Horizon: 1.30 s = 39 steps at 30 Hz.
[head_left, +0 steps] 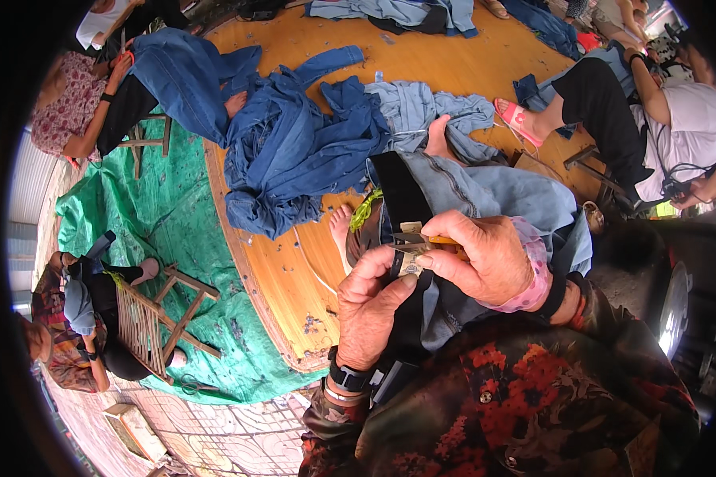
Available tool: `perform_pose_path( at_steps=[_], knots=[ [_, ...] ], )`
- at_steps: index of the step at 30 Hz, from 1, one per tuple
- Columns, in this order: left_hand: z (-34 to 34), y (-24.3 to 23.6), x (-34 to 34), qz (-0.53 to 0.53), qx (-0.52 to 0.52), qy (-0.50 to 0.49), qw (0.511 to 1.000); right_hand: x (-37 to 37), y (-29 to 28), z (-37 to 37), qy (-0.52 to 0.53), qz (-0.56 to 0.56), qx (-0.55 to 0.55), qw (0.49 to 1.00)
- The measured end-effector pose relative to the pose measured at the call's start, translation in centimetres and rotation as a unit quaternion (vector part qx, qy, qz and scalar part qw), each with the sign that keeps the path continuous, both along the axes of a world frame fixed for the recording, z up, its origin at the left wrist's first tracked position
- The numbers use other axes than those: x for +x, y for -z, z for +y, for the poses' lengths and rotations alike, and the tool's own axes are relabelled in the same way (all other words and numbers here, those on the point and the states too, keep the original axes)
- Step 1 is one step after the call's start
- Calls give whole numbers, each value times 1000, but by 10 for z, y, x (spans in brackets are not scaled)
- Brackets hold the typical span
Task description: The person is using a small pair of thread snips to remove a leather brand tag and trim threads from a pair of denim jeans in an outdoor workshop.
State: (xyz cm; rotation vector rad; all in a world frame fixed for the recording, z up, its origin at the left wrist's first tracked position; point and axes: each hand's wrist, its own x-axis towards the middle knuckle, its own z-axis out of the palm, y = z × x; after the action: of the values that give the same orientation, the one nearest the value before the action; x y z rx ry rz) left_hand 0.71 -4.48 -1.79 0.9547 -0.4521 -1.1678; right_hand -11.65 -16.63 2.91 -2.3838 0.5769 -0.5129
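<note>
Pinching a small tag (410,256) on pale jeans (493,195), both hands' fingers (441,230) clamp together, darker denim pile (294,151) heaped beyond.

- A round wooden platform (294,278) fills the middle, in daylight.
- A green tarp (175,215) lies just beside it.
- Patterned paving tiles (215,437) cover the ground below.
- A wooden stool (147,139) stands on the tarp.

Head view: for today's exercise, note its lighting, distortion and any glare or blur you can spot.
Head view: even daylight, soft shadows; fisheye bends the wooden platform edge and blackens the corners; bright glare at the right rim; the left hand and right hand on the jeans look sharp.
</note>
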Motion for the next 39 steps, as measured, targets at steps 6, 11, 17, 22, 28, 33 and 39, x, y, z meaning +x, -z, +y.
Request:
perform_pose_path(
  at_steps=[6,11,17,22,28,33,39],
  knots=[
    [3,2,1,-7,-1,-8,1000,2,6,0,-12,-27,-13,999],
    [2,3,1,-21,-12,7,1000,2,7,-2,-12,-31,-16,999],
    [1,1,3,-28,-4,20,999,1,7,0,-2,-31,40,999],
    [2,4,6,24,-10,13,1000,-1,9,-4,58,-171,335,925],
    [4,0,8,50,2,-2,999,-13,8,-8,39,-138,430,891],
    [5,0,10,43,-13,9,999,-15,3,-5,12,-134,388,912],
    [7,1,12,46,19,6,999,-18,2,-3,20,-90,348,933]
  ],
)
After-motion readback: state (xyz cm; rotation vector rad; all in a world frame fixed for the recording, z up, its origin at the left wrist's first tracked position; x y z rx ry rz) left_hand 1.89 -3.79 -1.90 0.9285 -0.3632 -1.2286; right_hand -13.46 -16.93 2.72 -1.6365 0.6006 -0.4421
